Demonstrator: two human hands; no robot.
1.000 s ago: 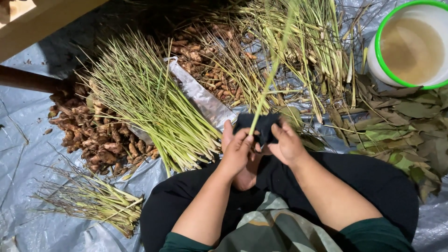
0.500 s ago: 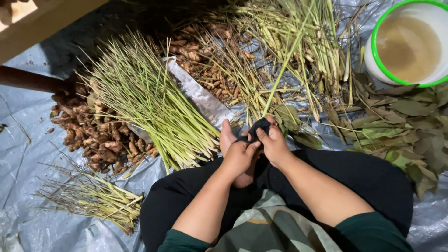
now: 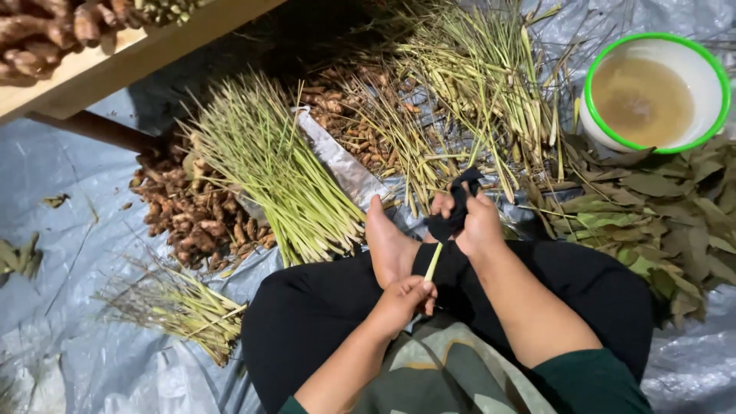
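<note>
Here, item by item: left hand [image 3: 402,297] pinched on the lower end of a pale green stalk [image 3: 433,262], low over the lap. Right hand [image 3: 477,224] closed around a black cloth [image 3: 458,205], just above the stalk's tip. Bare foot [image 3: 389,244] between them. Cut stalk pile [image 3: 272,172] on grey tarp [image 3: 69,230]; brown roots [image 3: 192,218]; green-rimmed bowl [image 3: 655,92]; dry leaves [image 3: 659,215].

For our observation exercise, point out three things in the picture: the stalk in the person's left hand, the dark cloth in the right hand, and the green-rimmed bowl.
Stalk [image 3: 432,262], head view, on its pale middle.
Dark cloth [image 3: 458,208], head view, on its bunched centre.
Green-rimmed bowl [image 3: 592,77], head view, on its left rim.
</note>
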